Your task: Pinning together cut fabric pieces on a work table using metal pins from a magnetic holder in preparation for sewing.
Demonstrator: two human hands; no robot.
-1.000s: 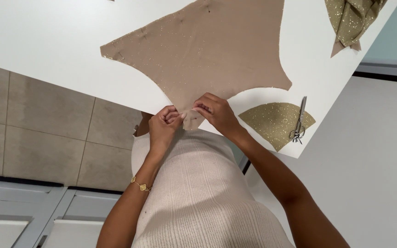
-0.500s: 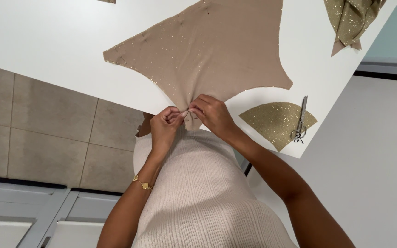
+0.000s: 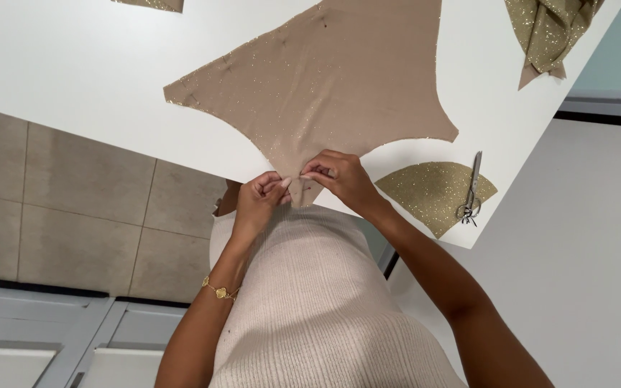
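A large tan fabric piece [image 3: 332, 79] with gold specks lies flat on the white table [image 3: 73, 72]. Its narrow lower end hangs at the table's near edge. My left hand [image 3: 259, 201] and my right hand [image 3: 343, 179] both pinch that narrow end between fingertips, close together. A gold bracelet sits on my left wrist.
A gold glitter fabric wedge [image 3: 429, 194] lies to the right of my hands, with small silver scissors [image 3: 471, 188] on its right edge. A crumpled gold fabric piece [image 3: 548, 29] lies at the table's far right. Tiled floor and grey cabinet fronts show on the left.
The view has shifted slightly. Both hands keep pinching the fabric's narrow end, with the fingers working at it in almost the same spot.
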